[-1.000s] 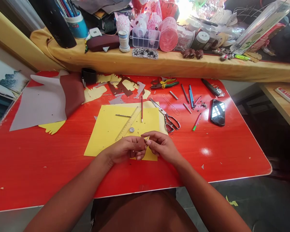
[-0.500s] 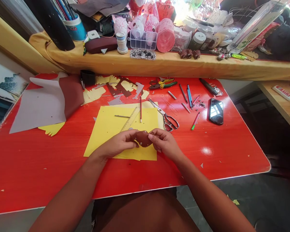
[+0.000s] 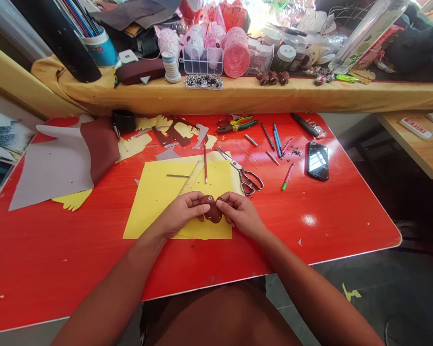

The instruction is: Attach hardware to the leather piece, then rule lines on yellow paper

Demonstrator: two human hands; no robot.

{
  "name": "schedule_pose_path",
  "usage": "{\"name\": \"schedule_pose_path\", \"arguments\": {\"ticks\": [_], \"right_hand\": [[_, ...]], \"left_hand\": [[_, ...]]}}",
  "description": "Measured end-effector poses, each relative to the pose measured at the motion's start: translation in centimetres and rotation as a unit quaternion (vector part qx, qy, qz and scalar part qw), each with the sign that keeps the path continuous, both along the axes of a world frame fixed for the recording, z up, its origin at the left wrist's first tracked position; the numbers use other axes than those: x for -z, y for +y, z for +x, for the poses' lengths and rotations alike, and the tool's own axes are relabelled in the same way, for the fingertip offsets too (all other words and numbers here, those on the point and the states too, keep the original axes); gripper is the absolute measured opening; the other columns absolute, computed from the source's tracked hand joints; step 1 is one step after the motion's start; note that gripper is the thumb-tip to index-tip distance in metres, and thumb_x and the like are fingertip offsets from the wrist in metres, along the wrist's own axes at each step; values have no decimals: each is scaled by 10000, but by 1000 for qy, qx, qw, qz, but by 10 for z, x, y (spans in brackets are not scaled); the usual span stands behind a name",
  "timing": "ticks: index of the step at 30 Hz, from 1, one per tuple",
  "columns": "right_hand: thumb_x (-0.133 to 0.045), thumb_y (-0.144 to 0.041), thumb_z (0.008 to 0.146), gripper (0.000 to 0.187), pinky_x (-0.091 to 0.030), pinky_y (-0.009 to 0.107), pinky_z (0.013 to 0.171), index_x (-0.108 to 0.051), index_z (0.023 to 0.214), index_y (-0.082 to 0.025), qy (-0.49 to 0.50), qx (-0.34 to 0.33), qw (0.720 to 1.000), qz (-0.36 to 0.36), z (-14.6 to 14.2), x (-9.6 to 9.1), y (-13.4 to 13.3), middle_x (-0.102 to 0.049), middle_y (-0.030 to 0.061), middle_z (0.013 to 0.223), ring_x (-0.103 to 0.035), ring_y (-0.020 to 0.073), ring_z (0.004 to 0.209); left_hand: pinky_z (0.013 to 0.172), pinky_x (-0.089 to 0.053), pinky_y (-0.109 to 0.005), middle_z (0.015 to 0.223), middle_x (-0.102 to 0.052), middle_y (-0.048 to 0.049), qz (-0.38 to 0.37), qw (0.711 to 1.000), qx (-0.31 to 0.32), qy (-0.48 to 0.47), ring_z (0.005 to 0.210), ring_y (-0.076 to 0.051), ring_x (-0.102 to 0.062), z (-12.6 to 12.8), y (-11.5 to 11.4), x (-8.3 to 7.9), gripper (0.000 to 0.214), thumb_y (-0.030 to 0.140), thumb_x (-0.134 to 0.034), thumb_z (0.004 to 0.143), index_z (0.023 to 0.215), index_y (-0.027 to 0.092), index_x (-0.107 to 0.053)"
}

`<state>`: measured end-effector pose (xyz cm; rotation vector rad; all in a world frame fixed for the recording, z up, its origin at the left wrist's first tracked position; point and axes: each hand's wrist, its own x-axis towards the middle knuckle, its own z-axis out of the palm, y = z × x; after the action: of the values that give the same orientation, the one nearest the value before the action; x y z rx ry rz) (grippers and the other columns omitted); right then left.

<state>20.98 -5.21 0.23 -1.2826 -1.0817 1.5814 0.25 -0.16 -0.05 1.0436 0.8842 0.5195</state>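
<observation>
Between my hands is a small brown leather piece (image 3: pixel 213 213) with metal snaps near its edges, held above yellow sheets (image 3: pixel 159 192). My left hand (image 3: pixel 185 210) pinches its left side, thumb on top. On the right side, my right hand (image 3: pixel 238 210) grips it between thumb and fingers; the curled fingertips are partly hidden. Beyond the hands, a clear ruler (image 3: pixel 192 178), a red pencil (image 3: pixel 205 166) and a thin dark rod (image 3: pixel 178 175) lie on the yellow sheets. Scissors (image 3: pixel 243 173) rest at the sheets' right edge.
On the red table (image 3: pixel 274 230) are pliers (image 3: pixel 238 125), pens (image 3: pixel 277 139), a phone (image 3: pixel 317 161) and leather scraps (image 3: pixel 173 132). A large grey-brown leather sheet (image 3: pixel 57 156) lies at left. A cloth-covered ledge (image 3: pixel 238 96) holding several craft supplies runs along the back.
The leather piece has turned in my hands, and a round snap now shows at its top. My left thumb has moved onto its face. The view has shifted slightly.
</observation>
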Motion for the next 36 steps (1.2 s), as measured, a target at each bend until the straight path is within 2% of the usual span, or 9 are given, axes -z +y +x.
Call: {"name": "schedule_pose_path", "arguments": {"ticks": [7,10,14,17,24,30,33,36], "right_hand": [[-756,-630,866,435,-299,236,416,-628,845,-214,-4,46,999,-8,-3,3,3,-503,-89,499,-385,89,412],[-759,-626,862,433,-303,237,416,-621,836,-217,-4,51,999,-11,-3,3,3,-504,-89,499,-391,90,412],[-751,-613,871,422,-299,237,415,-619,841,-214,-3,54,998,-11,-3,3,2,-498,-91,498,-389,89,411],[-753,-597,878,411,-302,234,414,-621,836,-210,-2,49,999,-1,-4,4,2,-499,-92,497,-392,87,416],[-745,-591,892,404,-309,233,407,-624,836,-210,6,44,999,7,-4,6,0,-602,-58,536,-392,83,416],[-720,-601,914,403,-312,235,405,-627,846,-215,26,40,999,13,-4,5,0,-698,-14,622,-407,86,424],[-735,-619,896,426,-304,236,406,-615,821,-218,15,43,999,9,-4,6,0,-647,-35,576,-390,83,414],[-743,-638,880,442,-288,235,406,-613,818,-220,4,49,999,4,-4,7,-1,-519,-80,498,-362,82,399]], "left_hand": [[705,-552,-296,948,-723,-47,-29,999,-23,-19,843,-202,-716,2,-4,4,423,439,-890,754,1001,180,-664],[741,-562,-307,999,-738,-61,-15,1000,-6,-13,906,-219,-720,1,-5,2,436,446,-893,757,1015,189,-651],[809,-555,-336,1010,-749,-92,11,1000,28,-3,944,-233,-704,0,-4,-2,428,524,-841,811,1006,167,-710],[809,-541,-335,976,-735,-76,20,1000,19,4,916,-223,-687,1,-3,-2,413,507,-845,802,995,168,-708],[756,-517,-302,839,-595,17,10,1000,-3,15,835,-171,-622,1,-5,4,382,424,-879,760,848,188,-591],[756,-517,-300,890,-628,-2,7,1000,-3,3,890,-188,-638,0,-5,6,388,438,-872,787,894,191,-593],[772,-522,-312,894,-637,-9,16,1000,6,4,881,-194,-646,0,-4,2,398,470,-873,790,929,184,-633],[852,-529,-335,935,-669,-26,34,999,-13,-2,906,-201,-668,-2,-2,-4,407,500,-857,815,996,180,-682]]}}
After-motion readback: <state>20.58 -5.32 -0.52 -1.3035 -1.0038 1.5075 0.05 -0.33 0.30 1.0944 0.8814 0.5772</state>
